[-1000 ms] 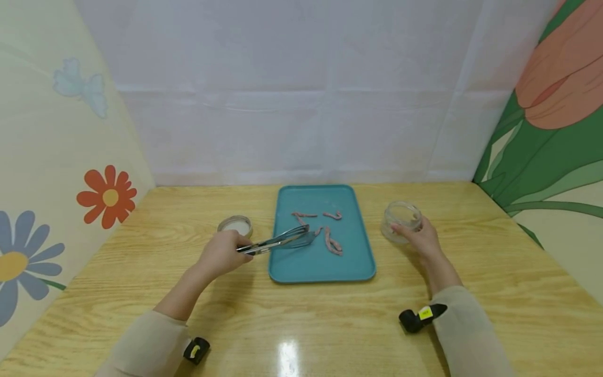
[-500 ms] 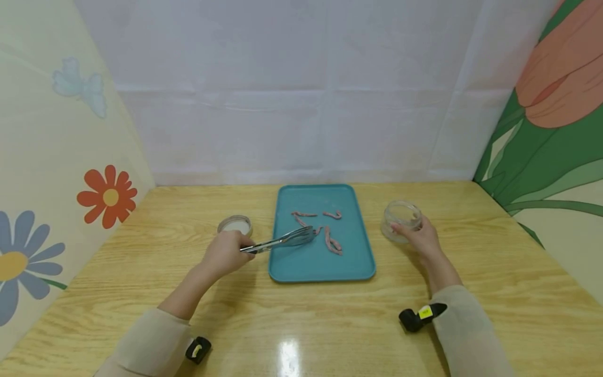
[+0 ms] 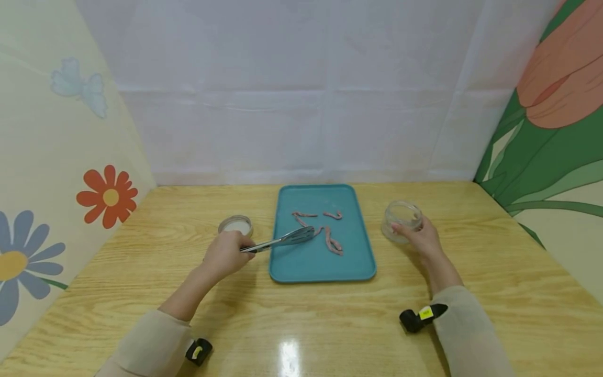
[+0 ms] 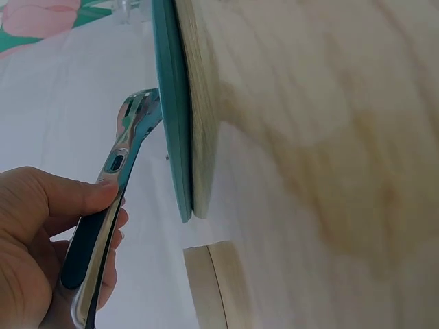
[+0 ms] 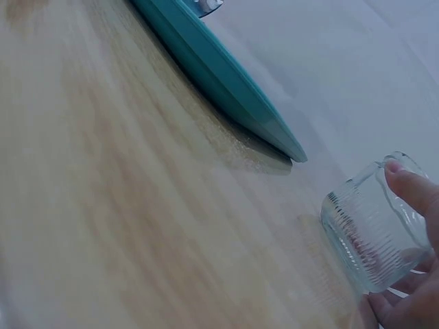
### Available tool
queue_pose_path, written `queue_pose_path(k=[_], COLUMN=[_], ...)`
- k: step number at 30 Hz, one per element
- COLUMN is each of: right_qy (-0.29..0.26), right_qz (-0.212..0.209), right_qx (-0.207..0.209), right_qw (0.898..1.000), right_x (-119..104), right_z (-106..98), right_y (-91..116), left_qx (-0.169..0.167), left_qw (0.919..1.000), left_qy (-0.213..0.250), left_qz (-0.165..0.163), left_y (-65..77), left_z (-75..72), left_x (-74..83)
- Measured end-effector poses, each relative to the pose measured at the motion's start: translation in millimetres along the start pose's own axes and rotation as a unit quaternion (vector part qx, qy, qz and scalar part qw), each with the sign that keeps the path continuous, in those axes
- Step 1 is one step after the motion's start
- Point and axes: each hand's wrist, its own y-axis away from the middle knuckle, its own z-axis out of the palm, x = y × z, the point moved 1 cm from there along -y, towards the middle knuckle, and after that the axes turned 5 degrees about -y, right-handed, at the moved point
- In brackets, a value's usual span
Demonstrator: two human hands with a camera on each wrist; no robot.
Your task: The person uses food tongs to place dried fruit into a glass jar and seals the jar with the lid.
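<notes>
My left hand (image 3: 227, 254) grips metal tongs (image 3: 278, 241), which reach over the left side of a blue tray (image 3: 322, 269). In the head view the two arms of the tongs lie close together, their heads right at a pink worm-like strand (image 3: 319, 230). More such strands lie on the tray, among them a folded strand (image 3: 333, 243) and a hooked strand (image 3: 333, 214). At the right, my right hand (image 3: 421, 241) holds a clear glass jar (image 3: 393, 230) by its side, thumb near the rim. The right wrist view shows the jar (image 5: 374, 233) with ribbed walls, standing on the table.
A round lid (image 3: 236, 225) with a pale inside lies left of the tray, just behind my left hand. The wooden table (image 3: 282, 314) runs back to a white cloth backdrop (image 3: 292, 104). Printed flower panels (image 3: 110, 196) stand at both sides.
The arms of the tongs have come together from a spread position over the tray, and my left hand has shifted slightly right. My right hand and the jar have stayed in place.
</notes>
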Motion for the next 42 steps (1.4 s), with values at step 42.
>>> queue_pose_path(k=[42], right_qy=[-0.009], right_qz=[0.0], right_qx=[-0.001], right_qw=[1.0], right_x=[-0.5], right_z=[-0.1], right_y=[2.2], left_qx=[0.041], left_qw=[0.9966], left_qy=[0.071], left_qz=[0.003], left_y=[-11.1], left_z=[-17.5], left_x=[-1.3])
